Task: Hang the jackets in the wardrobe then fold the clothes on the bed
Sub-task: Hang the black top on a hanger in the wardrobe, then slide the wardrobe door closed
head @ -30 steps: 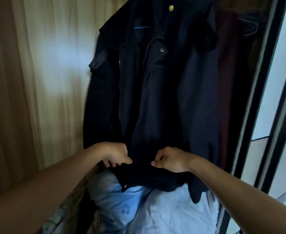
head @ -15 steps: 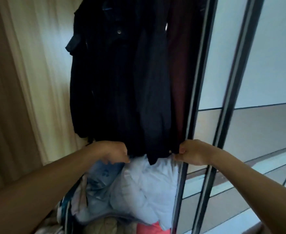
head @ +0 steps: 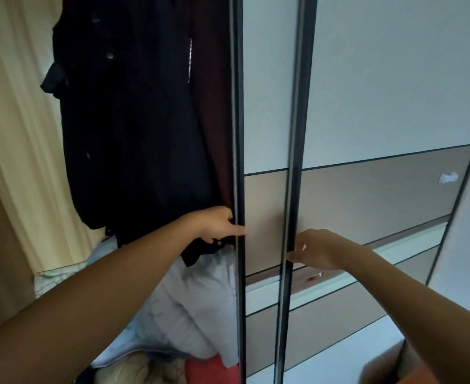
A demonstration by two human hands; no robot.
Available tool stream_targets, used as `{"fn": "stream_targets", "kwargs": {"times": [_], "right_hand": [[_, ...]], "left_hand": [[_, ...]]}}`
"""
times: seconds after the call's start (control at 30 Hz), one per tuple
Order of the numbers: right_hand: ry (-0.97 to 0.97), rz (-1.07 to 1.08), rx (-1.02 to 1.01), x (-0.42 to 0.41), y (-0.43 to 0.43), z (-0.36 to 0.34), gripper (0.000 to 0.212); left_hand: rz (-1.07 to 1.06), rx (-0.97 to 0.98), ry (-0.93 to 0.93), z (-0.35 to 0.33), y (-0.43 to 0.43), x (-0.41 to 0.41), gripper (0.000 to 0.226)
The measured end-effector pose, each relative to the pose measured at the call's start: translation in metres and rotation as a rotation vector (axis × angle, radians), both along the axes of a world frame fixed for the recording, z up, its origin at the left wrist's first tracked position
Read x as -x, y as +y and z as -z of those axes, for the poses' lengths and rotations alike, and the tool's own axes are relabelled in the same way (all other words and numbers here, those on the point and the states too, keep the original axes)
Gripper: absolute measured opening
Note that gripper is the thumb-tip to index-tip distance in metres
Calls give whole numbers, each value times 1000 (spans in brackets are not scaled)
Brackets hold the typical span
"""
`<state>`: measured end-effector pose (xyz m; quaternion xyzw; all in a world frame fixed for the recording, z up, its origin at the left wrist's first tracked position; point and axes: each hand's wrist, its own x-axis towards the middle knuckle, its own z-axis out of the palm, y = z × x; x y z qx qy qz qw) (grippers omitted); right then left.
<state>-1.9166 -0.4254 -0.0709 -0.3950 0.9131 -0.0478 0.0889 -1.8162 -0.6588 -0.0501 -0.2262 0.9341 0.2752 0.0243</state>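
Observation:
A dark navy jacket [head: 134, 134] hangs inside the wardrobe, with a maroon garment [head: 214, 120] beside it on the right. My left hand [head: 217, 225] grips the dark edge of the sliding wardrobe door [head: 269, 106] just below the jacket's hem, fingers behind the edge and one finger across its front. My right hand [head: 316, 250] is loosely curled, its fingertips touching the second vertical door strip [head: 294, 162]; it holds nothing that I can see. The bed and the clothes on it are out of view.
A pale quilt [head: 197, 300] and a red item [head: 211, 367] are piled on the wardrobe floor under the jacket. A cream curtain [head: 12, 134] hangs on the left. A brown cardboard box [head: 380, 367] sits at the lower right by the doors.
Both hands have let go of the jacket's hem. My view has swung right; my left hand has moved onto the door edge that my right hand held, and my right hand has shifted to the second strip.

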Motion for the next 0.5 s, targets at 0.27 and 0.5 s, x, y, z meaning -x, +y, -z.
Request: {"fn": "stream_targets", "kwargs": {"times": [0.27,0.5], "right_hand": [[13,-42,-4,22,-11,-3,48],[25,-54,-70,27,-25,3,50]], "left_hand": [[-130,-162,168,-4,-6,40,55],[-36,-114,154,-3,-16,32,42]]}}
